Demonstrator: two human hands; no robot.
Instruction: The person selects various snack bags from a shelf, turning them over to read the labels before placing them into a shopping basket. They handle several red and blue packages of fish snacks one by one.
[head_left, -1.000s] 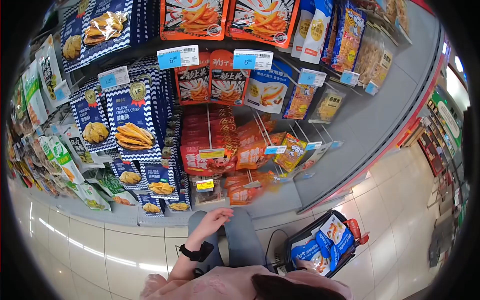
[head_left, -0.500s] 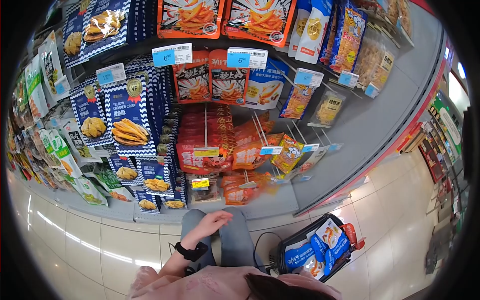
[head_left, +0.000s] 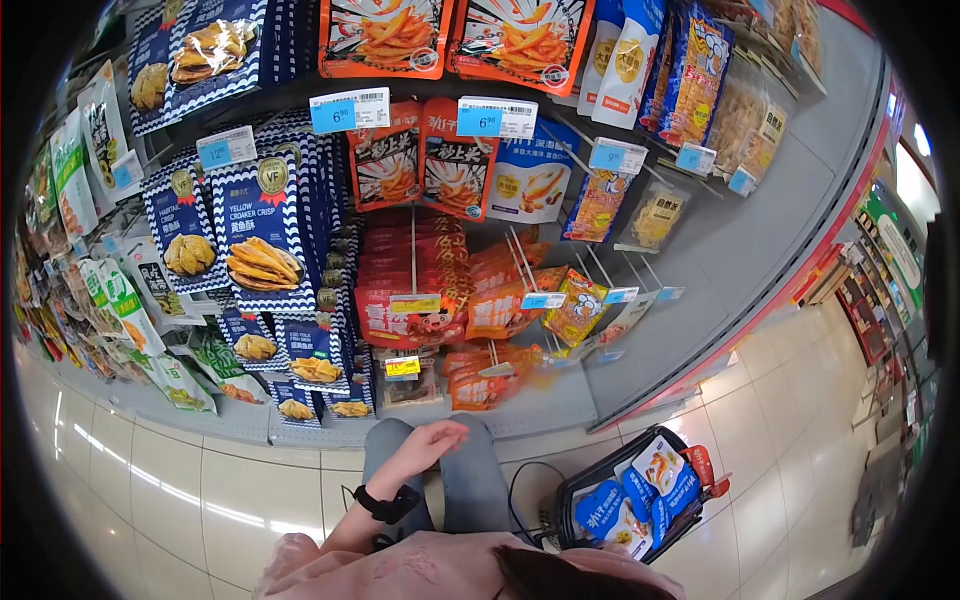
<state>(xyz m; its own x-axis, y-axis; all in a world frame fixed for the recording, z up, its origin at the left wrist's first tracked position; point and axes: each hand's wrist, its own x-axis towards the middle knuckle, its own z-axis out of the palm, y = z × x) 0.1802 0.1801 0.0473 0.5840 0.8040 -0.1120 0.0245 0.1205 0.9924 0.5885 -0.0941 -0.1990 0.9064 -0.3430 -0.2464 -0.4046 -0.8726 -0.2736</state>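
My left hand (head_left: pixel 435 446), with a dark watch (head_left: pixel 386 502) on its wrist, is held over my knees in blue jeans (head_left: pixel 470 490). Nothing is in it, and its fingers are loosely bent and point right. My right hand is out of view. To the right of my legs, a black basket (head_left: pixel 566 492) on the floor holds several blue-and-white snack bags (head_left: pixel 664 468) and a red item (head_left: pixel 705 470) at its right edge. Just beyond my knees, orange snack packs (head_left: pixel 480 378) hang low on the shelf.
A curved grey shelf (head_left: pixel 690 310) spans the front. Navy fish-crisp bags (head_left: pixel 262 240) hang at left, red packs (head_left: pixel 412 290) in the middle, large orange pouches (head_left: pixel 520 45) on top. Price tags (head_left: pixel 497 117) stick out on hooks. Pale tiles (head_left: pixel 250 470) cover the floor.
A blue snack bag at the left of the basket has shifted and lies at a different angle. The view has moved very slightly; my left hand keeps its pose.
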